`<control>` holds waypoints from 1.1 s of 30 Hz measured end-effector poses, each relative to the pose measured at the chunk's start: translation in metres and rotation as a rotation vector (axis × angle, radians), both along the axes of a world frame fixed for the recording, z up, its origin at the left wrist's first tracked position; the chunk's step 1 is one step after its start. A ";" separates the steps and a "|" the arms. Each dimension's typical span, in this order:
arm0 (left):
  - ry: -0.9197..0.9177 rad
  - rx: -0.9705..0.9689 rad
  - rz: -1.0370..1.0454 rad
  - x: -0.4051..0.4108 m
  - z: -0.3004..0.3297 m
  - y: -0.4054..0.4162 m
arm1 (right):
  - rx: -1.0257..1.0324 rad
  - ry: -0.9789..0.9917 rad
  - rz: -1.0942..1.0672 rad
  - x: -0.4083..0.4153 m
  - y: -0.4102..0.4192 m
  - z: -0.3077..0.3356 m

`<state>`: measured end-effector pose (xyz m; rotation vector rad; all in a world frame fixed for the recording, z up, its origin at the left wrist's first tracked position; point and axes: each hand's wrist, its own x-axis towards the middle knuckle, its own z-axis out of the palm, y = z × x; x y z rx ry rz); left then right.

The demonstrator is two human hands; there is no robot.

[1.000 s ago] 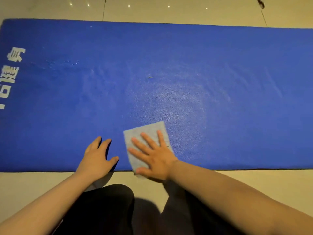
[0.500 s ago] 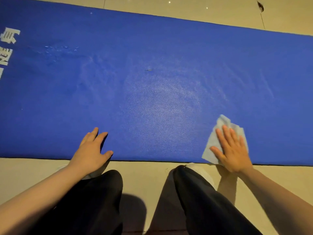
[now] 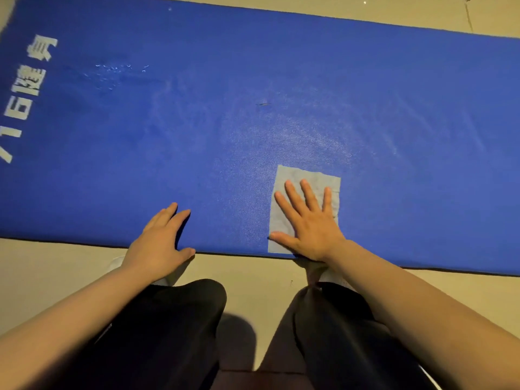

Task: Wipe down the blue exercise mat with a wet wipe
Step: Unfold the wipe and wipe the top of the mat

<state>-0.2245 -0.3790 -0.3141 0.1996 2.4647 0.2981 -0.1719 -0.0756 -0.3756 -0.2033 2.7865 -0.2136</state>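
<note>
Right hand (image 3: 309,223) lay flat on the wipe (image 3: 305,175), fingers straight and spread, palm pressing it against the mat (image 3: 394,114). Spread fingers likely kept the thin sheet from bunching and put pressure over its whole face. Wipe was unfolded, its lower edge at the mat's near border, its far corners showing past the fingertips. Left hand (image 3: 161,239) sat well to the left of it, fingers straight, resting on the mat's near edge with the thumb at the border; probably a brace for body weight and a hold against the mat sliding on the floor (image 3: 70,271). Pale sheen spread beyond the right hand's fingertips, seemingly damp from wiping. Small droplets lay far beyond the left hand, near the white lettering (image 3: 28,88). Knees in dark trousers (image 3: 168,333) were just behind both wrists.
</note>
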 end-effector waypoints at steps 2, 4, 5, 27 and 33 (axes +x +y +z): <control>0.027 0.003 0.025 0.001 0.000 -0.005 | 0.058 -0.024 0.160 -0.006 -0.026 0.001; 0.043 -0.003 0.054 -0.001 0.000 -0.013 | 0.113 -0.031 0.251 -0.009 -0.039 0.000; 0.041 -0.011 0.068 -0.002 0.000 -0.018 | 0.138 -0.013 0.271 -0.009 -0.041 0.001; 0.172 -0.226 -0.293 -0.019 0.012 -0.116 | 0.156 0.261 0.413 0.011 -0.038 0.068; 0.276 -0.265 -0.420 -0.030 0.060 -0.110 | 0.214 0.318 0.333 -0.004 -0.032 0.163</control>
